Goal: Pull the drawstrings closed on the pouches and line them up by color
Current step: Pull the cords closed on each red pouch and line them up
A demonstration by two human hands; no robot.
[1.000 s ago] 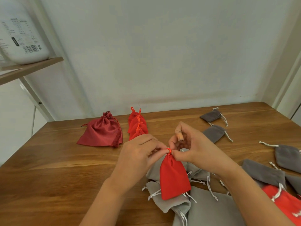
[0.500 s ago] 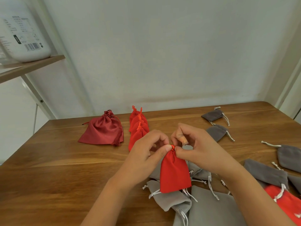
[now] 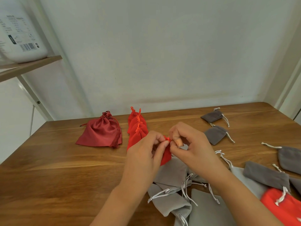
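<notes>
Head view: both my hands meet above the worktop (image 3: 65, 160), mid-frame. L hand (image 3: 146, 154) pinches the gathered neck of a small red pouch (image 3: 166, 157) betw. thumb & forefinger. R hand (image 3: 193, 149) pinches the same neck from the opp. side, at the orange-red drawstring (image 3: 168, 139). The pouch body hangs below the fingertips, partly hidden by the L hand. Its lower end sits over a heap of light grey pouches (image 3: 171, 173) w/ loose white cords. I cannot tell if they touch.

Behind the L hand: a row of red pouches (image 3: 137, 128), overlapping, necks cinched, running toward the wall. Just beside that row, to its left: a larger dark red satin pouch (image 3: 101, 132), neck drawn in, w/ a tasselled cord.

Right side: two dark grey pouches (image 3: 211, 115) (image 3: 215, 134) lie one behind the other, apart from the heap. Two further dark grey pouches (image 3: 290, 157) (image 3: 265, 175) lie nearer the right edge. At bottom right is an orange-red pouch (image 3: 281, 204) w/ a white cord, partly under a dark grey one.

Writing: upper left, a white container (image 3: 21, 30) stands on a wooden shelf (image 3: 31, 64). Its side carries a barcode (image 3: 28, 46) & several lines of small dark print, too blurred to read, so the brand is not legible.
</notes>
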